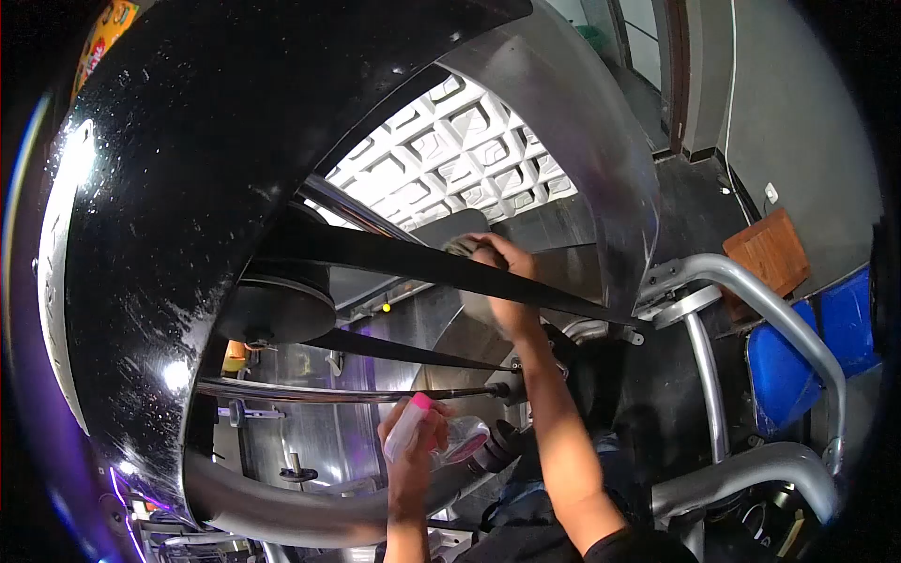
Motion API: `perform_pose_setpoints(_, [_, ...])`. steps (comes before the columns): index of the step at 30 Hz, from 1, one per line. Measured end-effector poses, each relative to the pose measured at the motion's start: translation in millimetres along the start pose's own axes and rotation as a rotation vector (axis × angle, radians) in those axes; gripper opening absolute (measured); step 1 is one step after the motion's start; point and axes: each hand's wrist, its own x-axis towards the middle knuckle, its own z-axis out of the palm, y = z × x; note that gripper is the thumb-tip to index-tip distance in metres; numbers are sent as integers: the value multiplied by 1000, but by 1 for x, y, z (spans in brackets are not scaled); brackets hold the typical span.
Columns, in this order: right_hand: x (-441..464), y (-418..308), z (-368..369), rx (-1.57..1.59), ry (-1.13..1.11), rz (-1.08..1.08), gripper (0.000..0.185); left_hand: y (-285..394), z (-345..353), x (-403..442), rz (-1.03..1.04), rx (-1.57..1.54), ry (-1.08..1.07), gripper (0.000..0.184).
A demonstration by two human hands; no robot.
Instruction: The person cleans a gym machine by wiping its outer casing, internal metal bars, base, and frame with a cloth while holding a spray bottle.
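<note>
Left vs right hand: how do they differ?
Hold: the left hand grips a spray bottle; the right hand has a greyish, cloth-like item at the upper black belt.
Position: the left hand is lower in view; the right hand is higher, farther out.
Shared: both bare, each with an item.

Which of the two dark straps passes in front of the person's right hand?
The upper, broader dark strap: it crosses in front of the right hand, hiding part of it. The lower, thinner strap runs below that hand without crossing it.
</note>
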Motion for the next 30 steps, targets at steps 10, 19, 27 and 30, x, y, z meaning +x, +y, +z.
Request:
perform_pose_setpoints(10, [-77, 65, 9, -500, 246, -241, 34, -11, 8, 22, 26, -2, -42, 29])
perform_pose_setpoints(19, [-75, 26, 8, -440, 294, -112, 27, -24, 5, 32, 8, -19, -81, 28])
perform_pose_setpoints(27, [-60, 28, 8, -533, 22, -562, 44, -26, -3, 41, 23, 14, -99, 27])
perform_pose_setpoints(30, [-85, 78, -13, -812, -52, -484, 45, -33, -10, 41, 9, 39, -120, 28])
